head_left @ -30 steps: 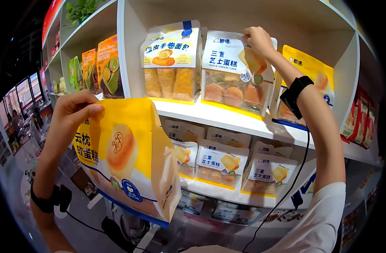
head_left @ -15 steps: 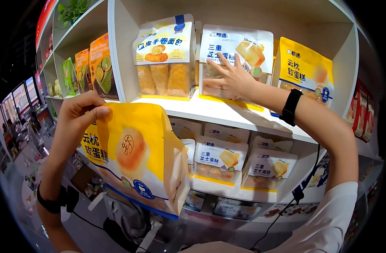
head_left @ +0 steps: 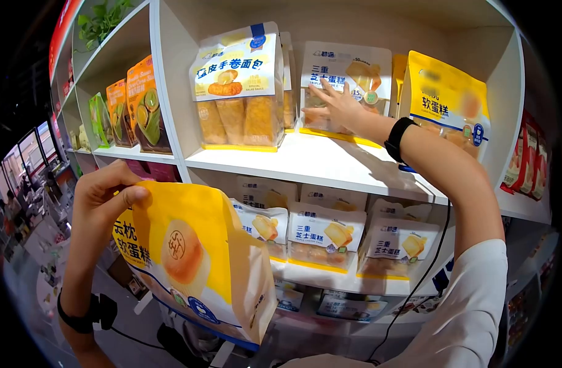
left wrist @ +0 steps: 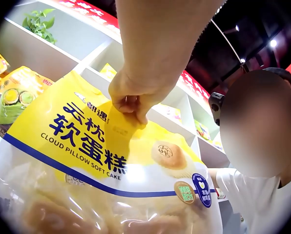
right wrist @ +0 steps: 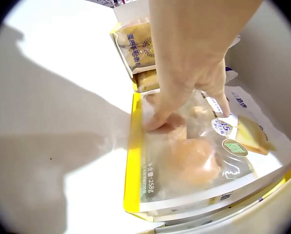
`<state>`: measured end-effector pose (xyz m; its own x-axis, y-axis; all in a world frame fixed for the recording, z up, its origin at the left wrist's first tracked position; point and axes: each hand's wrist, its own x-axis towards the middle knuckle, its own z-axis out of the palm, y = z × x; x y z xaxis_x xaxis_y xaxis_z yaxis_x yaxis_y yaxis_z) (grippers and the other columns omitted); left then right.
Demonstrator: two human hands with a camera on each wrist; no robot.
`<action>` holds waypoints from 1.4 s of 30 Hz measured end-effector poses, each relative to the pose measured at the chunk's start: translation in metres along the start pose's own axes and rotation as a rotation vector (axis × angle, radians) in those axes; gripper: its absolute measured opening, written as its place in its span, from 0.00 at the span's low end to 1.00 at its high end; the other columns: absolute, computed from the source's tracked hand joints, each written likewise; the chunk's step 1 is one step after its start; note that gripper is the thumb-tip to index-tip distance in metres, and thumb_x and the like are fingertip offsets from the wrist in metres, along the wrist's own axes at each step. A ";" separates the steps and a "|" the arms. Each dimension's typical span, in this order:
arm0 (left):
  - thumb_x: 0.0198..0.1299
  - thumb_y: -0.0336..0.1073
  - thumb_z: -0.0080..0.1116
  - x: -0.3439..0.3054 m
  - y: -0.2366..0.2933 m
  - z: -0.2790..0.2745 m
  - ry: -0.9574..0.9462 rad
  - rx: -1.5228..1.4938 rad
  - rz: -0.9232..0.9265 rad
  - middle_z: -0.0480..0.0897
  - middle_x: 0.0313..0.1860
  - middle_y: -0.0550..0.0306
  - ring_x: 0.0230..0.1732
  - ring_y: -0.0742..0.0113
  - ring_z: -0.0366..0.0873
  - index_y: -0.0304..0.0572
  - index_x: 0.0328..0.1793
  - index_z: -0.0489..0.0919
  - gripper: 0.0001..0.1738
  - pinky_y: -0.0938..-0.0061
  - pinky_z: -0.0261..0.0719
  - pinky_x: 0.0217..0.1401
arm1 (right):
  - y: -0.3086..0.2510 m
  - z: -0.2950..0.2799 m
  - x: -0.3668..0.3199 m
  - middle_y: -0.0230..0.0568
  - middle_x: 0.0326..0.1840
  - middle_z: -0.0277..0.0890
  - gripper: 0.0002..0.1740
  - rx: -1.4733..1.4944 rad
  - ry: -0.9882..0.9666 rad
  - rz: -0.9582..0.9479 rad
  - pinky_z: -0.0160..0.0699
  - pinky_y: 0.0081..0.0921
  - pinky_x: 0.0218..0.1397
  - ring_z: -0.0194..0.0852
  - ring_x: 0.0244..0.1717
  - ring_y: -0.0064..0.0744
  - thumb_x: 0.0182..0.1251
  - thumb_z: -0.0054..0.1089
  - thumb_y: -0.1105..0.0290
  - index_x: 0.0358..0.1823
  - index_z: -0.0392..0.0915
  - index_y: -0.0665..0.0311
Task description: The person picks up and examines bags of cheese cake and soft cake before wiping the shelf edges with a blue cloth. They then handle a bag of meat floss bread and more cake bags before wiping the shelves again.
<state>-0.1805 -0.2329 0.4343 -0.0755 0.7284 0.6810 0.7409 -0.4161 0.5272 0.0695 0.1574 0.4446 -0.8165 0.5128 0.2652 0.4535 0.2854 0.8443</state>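
My left hand [head_left: 106,199] pinches the top corner of a big yellow cloud pillow cake bag [head_left: 195,260] and holds it up in front of the lower shelves; in the left wrist view the same hand [left wrist: 131,97] grips that bag [left wrist: 101,165]. My right hand [head_left: 333,104] lies flat with spread fingers against the front of a white triple cheese cake bag [head_left: 348,73] that stands on the upper white shelf [head_left: 305,162]. In the right wrist view the fingers [right wrist: 184,105] press on that bag [right wrist: 204,165].
A roll bread bag [head_left: 241,89] stands left of the cheese cake bag, another yellow cake bag [head_left: 449,104] to its right. The shelf below holds several cheese cake bags [head_left: 321,236]. Orange and green packs [head_left: 139,104] fill the left compartment.
My right hand came down from the top edge of the cheese cake bag to its front and pushed it further back on the shelf. The left hand sank a little with the yellow bag.
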 end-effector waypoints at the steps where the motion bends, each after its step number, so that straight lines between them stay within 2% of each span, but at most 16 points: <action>1: 0.55 0.27 0.63 0.000 0.001 0.000 -0.003 0.002 -0.005 0.74 0.25 0.63 0.28 0.79 0.70 0.28 0.30 0.77 0.08 0.83 0.66 0.34 | 0.001 0.002 0.001 0.47 0.79 0.33 0.53 -0.008 0.014 -0.004 0.61 0.67 0.62 0.36 0.77 0.57 0.51 0.71 0.65 0.73 0.45 0.26; 5: 0.57 0.28 0.61 0.001 0.005 0.002 -0.009 -0.010 -0.036 0.75 0.24 0.62 0.29 0.79 0.72 0.29 0.29 0.77 0.08 0.84 0.68 0.35 | 0.003 -0.006 -0.001 0.46 0.78 0.38 0.56 0.063 0.022 -0.024 0.59 0.62 0.67 0.39 0.77 0.53 0.43 0.77 0.58 0.72 0.49 0.28; 8: 0.58 0.29 0.60 0.005 0.008 0.004 -0.003 -0.015 -0.048 0.77 0.24 0.63 0.29 0.79 0.73 0.31 0.29 0.78 0.08 0.84 0.68 0.36 | 0.024 -0.007 0.005 0.45 0.75 0.47 0.48 0.164 0.284 0.077 0.63 0.58 0.65 0.48 0.74 0.49 0.47 0.74 0.56 0.71 0.55 0.34; 9: 0.58 0.29 0.60 0.005 0.009 0.005 -0.001 -0.012 -0.052 0.77 0.24 0.63 0.29 0.80 0.74 0.31 0.29 0.78 0.08 0.84 0.69 0.36 | 0.032 -0.016 0.003 0.44 0.71 0.56 0.41 0.146 0.299 0.151 0.65 0.51 0.63 0.57 0.69 0.46 0.50 0.71 0.55 0.67 0.62 0.43; 12: 0.59 0.30 0.60 0.010 0.011 0.008 0.019 -0.021 -0.072 0.78 0.25 0.63 0.29 0.80 0.74 0.31 0.30 0.78 0.08 0.85 0.69 0.36 | 0.055 -0.024 0.002 0.44 0.63 0.63 0.36 0.285 0.432 0.271 0.69 0.44 0.57 0.62 0.64 0.44 0.51 0.70 0.55 0.62 0.66 0.52; 13: 0.59 0.30 0.60 0.013 0.012 0.008 0.022 -0.014 -0.043 0.78 0.25 0.64 0.29 0.81 0.74 0.32 0.30 0.78 0.08 0.85 0.69 0.36 | 0.055 -0.032 -0.005 0.46 0.54 0.73 0.26 0.356 0.596 0.289 0.73 0.39 0.53 0.70 0.56 0.44 0.53 0.68 0.54 0.51 0.75 0.58; 16: 0.60 0.32 0.60 0.040 0.021 0.011 0.018 0.047 0.021 0.78 0.24 0.64 0.28 0.81 0.73 0.33 0.30 0.79 0.09 0.85 0.69 0.35 | 0.054 -0.071 -0.023 0.49 0.41 0.80 0.20 0.860 0.610 0.306 0.78 0.36 0.44 0.80 0.43 0.42 0.58 0.64 0.52 0.41 0.80 0.62; 17: 0.60 0.34 0.61 0.054 0.024 0.011 -0.003 0.078 0.059 0.78 0.24 0.65 0.28 0.82 0.73 0.34 0.30 0.79 0.10 0.85 0.69 0.34 | 0.054 -0.078 -0.030 0.49 0.33 0.82 0.21 0.916 0.686 0.262 0.80 0.31 0.36 0.82 0.32 0.38 0.62 0.60 0.51 0.34 0.82 0.65; 20: 0.61 0.40 0.60 0.096 0.037 0.014 -0.006 0.179 0.180 0.76 0.22 0.67 0.25 0.84 0.69 0.39 0.29 0.79 0.13 0.87 0.64 0.33 | 0.051 -0.098 -0.069 0.48 0.36 0.82 0.22 0.976 0.722 0.320 0.80 0.25 0.36 0.82 0.33 0.32 0.64 0.58 0.52 0.36 0.82 0.67; 21: 0.62 0.41 0.59 0.108 0.046 0.011 0.002 0.249 0.224 0.76 0.22 0.68 0.25 0.85 0.68 0.40 0.29 0.80 0.13 0.87 0.63 0.31 | 0.050 -0.098 -0.080 0.42 0.33 0.82 0.21 1.186 0.680 0.354 0.78 0.21 0.35 0.79 0.32 0.26 0.66 0.57 0.54 0.36 0.82 0.68; 23: 0.63 0.44 0.58 0.128 0.058 0.011 0.045 0.288 0.339 0.75 0.20 0.69 0.23 0.87 0.65 0.43 0.30 0.81 0.14 0.87 0.60 0.29 | 0.038 -0.107 -0.120 0.38 0.32 0.80 0.20 1.459 0.726 0.397 0.76 0.20 0.35 0.77 0.32 0.22 0.68 0.55 0.55 0.37 0.81 0.68; 26: 0.63 0.46 0.58 0.166 0.059 0.010 0.043 0.227 0.320 0.73 0.22 0.71 0.24 0.86 0.64 0.43 0.31 0.81 0.15 0.87 0.59 0.30 | 0.010 -0.112 -0.175 0.33 0.32 0.78 0.19 1.690 0.840 0.459 0.74 0.18 0.37 0.75 0.34 0.19 0.70 0.52 0.56 0.40 0.78 0.68; 28: 0.62 0.46 0.59 0.194 0.063 0.020 -0.012 0.293 0.376 0.73 0.23 0.72 0.25 0.85 0.64 0.42 0.32 0.81 0.15 0.86 0.59 0.31 | -0.009 -0.111 -0.202 0.35 0.36 0.78 0.19 1.727 0.880 0.493 0.73 0.17 0.39 0.75 0.38 0.20 0.71 0.51 0.56 0.44 0.76 0.67; 30: 0.62 0.43 0.60 0.223 0.061 0.038 -0.025 0.204 0.392 0.74 0.22 0.71 0.25 0.84 0.63 0.40 0.33 0.82 0.13 0.85 0.59 0.31 | -0.022 -0.108 -0.224 0.38 0.45 0.76 0.18 1.863 0.853 0.481 0.75 0.20 0.43 0.75 0.45 0.22 0.71 0.51 0.58 0.50 0.73 0.67; 36: 0.59 0.42 0.62 0.271 0.078 0.109 0.043 0.111 0.423 0.78 0.24 0.67 0.25 0.81 0.67 0.37 0.35 0.84 0.13 0.83 0.64 0.29 | -0.041 -0.084 -0.255 0.49 0.52 0.74 0.30 1.659 0.636 0.570 0.74 0.32 0.55 0.73 0.55 0.37 0.61 0.64 0.57 0.59 0.67 0.64; 42: 0.58 0.41 0.63 0.267 0.105 0.174 0.029 0.139 0.409 0.81 0.24 0.63 0.25 0.79 0.71 0.37 0.36 0.84 0.13 0.81 0.70 0.30 | -0.049 -0.044 -0.254 0.57 0.44 0.75 0.23 1.346 0.583 0.685 0.74 0.34 0.47 0.75 0.46 0.47 0.60 0.64 0.61 0.50 0.68 0.68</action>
<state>-0.0072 0.0124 0.5832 0.2260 0.5020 0.8348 0.7963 -0.5888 0.1385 0.2392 -0.0225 0.3556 -0.2154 0.5647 0.7967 0.4823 0.7709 -0.4161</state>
